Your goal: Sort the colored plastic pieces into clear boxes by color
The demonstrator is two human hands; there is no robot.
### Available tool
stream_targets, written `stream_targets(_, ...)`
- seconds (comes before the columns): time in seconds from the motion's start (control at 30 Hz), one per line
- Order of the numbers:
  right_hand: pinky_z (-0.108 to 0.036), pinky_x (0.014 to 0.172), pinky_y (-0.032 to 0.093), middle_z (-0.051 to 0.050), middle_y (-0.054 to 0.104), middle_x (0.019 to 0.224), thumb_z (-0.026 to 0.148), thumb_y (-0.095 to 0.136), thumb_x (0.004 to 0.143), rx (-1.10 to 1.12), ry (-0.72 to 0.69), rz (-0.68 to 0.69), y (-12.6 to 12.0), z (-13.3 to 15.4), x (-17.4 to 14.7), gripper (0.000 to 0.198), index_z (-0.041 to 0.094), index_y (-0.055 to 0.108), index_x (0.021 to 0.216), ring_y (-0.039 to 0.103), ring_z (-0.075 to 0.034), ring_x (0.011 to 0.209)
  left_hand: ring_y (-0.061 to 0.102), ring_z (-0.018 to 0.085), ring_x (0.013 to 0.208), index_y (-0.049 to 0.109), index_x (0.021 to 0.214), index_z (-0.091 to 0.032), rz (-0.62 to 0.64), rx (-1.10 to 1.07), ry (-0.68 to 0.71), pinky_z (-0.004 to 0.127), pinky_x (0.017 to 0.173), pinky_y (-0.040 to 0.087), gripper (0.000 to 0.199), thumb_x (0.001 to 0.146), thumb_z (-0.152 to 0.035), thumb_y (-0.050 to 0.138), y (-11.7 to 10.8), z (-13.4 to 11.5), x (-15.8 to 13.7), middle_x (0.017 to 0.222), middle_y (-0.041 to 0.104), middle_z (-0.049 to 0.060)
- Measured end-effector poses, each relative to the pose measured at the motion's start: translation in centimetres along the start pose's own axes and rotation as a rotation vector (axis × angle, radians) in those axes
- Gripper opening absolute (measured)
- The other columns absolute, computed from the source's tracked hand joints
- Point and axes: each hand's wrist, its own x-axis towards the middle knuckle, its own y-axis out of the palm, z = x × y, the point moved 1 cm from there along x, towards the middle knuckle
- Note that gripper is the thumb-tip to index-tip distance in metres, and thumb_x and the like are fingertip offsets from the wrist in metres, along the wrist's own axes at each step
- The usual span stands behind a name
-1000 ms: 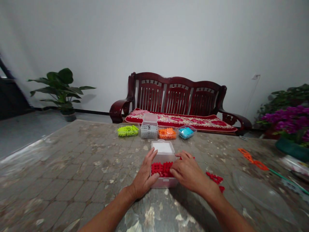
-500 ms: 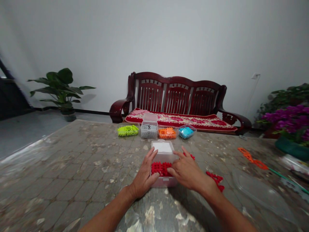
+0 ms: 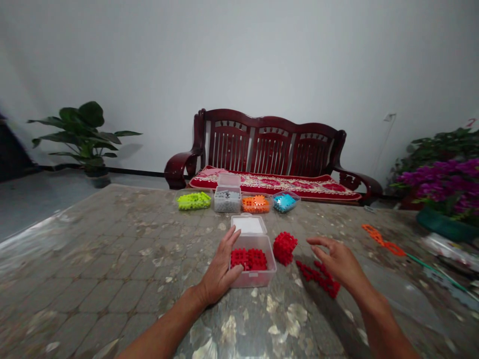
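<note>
In the head view, red blocks [image 3: 249,259] are seen lodged in a clear box [image 3: 250,280] on the tabletop [image 3: 123,269], its left side met by the left hand [image 3: 219,276], thumb and fingers spread wide. The right hand [image 3: 339,262] is raised near loose red pieces [image 3: 327,280], its grip parted, nothing seen held. The work is judged partway: a red cube [image 3: 284,248] and the loose pieces are left outside. Compared with 0.5 seconds earlier, the right hand is drawn away from the box, and the cube is fully revealed.

Smooth, see-through plastic box [image 3: 251,280]; plastic cube [image 3: 285,248], rough with notches; glossy wooden bench [image 3: 271,121]; cloth seat cover [image 3: 277,185].
</note>
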Motion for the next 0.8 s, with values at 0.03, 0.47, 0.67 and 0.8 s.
stream_targets(0.03,-0.042,0.100,0.052,-0.009,0.078,0.120,0.038,0.049,0.089,-0.025,0.045,0.002,-0.1,-1.4,-0.1,0.040,0.024,0.079,0.112,0.071,-0.030,0.114,0.014,0.037,0.160,0.022,0.163,-0.026,-0.004,-0.009,0.002,0.060,0.128,0.014,0.070,0.102,-0.049,0.047,0.0,0.0,0.0,0.173,0.013,0.013)
stream_targets(0.47,-0.036,0.093,0.052,-0.007,0.080,0.116,0.019,0.052,0.084,-0.302,0.221,0.129,2.0,-9.7,-2.0,0.040,0.028,0.081,0.110,0.072,-0.029,0.111,0.010,0.036,0.160,0.018,0.164,-0.028,0.007,-0.117,0.015,0.059,0.130,0.010,0.069,0.104,-0.051,0.044,0.0,-0.7,-0.1,0.174,0.012,0.011)
stream_targets(0.67,-0.032,0.084,0.052,-0.005,0.081,0.108,0.012,0.053,0.076,-0.320,0.221,0.106,2.0,-8.9,-1.9,0.041,0.030,0.083,0.097,0.075,-0.026,0.101,0.014,0.038,0.159,0.021,0.164,-0.028,0.006,-0.089,0.009,0.061,0.129,0.013,0.069,0.103,-0.050,0.046,0.1,-0.4,-0.1,0.172,0.016,0.012)
stream_targets(0.8,-0.032,0.084,0.051,-0.005,0.081,0.102,0.011,0.052,0.078,-0.294,0.202,0.105,1.9,-9.2,-2.1,0.038,0.028,0.082,0.094,0.074,-0.025,0.098,0.012,0.036,0.160,0.020,0.164,-0.028,0.014,-0.075,0.020,0.060,0.129,0.012,0.068,0.104,-0.049,0.044,0.0,-0.2,-0.2,0.172,0.015,0.012)
